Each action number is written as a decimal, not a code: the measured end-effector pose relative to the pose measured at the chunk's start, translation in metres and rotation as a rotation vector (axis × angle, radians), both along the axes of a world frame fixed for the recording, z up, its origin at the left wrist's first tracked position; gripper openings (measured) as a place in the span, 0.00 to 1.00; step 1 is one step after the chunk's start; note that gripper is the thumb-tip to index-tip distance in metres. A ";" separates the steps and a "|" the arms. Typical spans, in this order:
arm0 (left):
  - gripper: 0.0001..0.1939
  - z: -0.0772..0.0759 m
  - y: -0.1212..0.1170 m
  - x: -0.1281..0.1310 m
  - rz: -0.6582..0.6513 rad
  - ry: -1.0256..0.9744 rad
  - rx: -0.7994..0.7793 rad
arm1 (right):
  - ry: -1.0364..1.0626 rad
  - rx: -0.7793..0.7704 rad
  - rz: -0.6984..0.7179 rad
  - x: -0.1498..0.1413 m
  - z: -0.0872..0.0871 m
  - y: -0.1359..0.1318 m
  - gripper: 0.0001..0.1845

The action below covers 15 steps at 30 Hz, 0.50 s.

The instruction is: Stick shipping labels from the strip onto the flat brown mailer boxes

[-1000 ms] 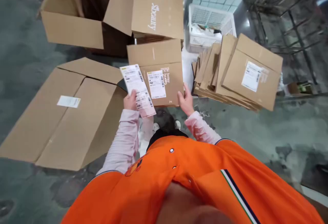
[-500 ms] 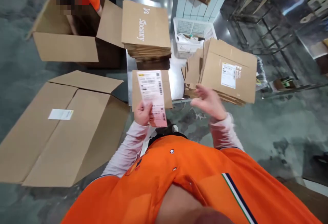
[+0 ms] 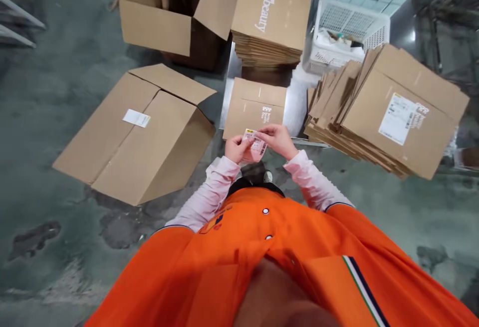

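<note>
Between my hands is a printed shipping label [image 3: 256, 149] with a yellow mark at its top edge. My left hand [image 3: 236, 149] pinches its left side, thumb on the front. At its upper right edge, the fingers of my right hand [image 3: 279, 140] are closed on it too. Just beyond the hands, a flat cardboard box [image 3: 247, 106] with white print lies on the metal table [image 3: 299, 110]. To the right leans a stack of flattened boxes [image 3: 368, 102], the top one bearing a white label [image 3: 398, 118].
Behind stands a tall pile of flat cartons [image 3: 273, 10]; right of it is a white plastic basket [image 3: 348, 23] with scraps inside. On the floor at left are a closed large carton [image 3: 134, 137] and an open one [image 3: 155, 25], with part of a person's arm above it.
My right hand has come in from the right and taken hold of the label, which now shows shorter. The view has shifted, so the table and boxes appear further right.
</note>
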<state>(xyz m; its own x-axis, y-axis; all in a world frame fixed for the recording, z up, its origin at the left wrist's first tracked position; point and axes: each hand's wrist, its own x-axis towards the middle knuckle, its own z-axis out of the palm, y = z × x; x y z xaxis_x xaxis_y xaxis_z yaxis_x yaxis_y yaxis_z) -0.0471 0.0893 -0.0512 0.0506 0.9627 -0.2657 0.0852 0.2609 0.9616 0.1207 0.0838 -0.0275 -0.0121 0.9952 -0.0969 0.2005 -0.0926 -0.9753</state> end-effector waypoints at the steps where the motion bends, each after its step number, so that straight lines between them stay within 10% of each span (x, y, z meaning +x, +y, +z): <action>1: 0.18 -0.008 -0.001 0.003 0.067 0.001 -0.035 | -0.041 -0.004 0.002 -0.002 -0.005 0.006 0.13; 9: 0.15 -0.092 -0.004 0.015 0.266 -0.122 -0.343 | -0.654 0.033 -0.192 0.007 -0.087 0.109 0.07; 15: 0.14 -0.122 -0.076 -0.026 0.158 -0.091 -0.422 | -0.931 0.011 -0.095 0.009 -0.114 0.153 0.46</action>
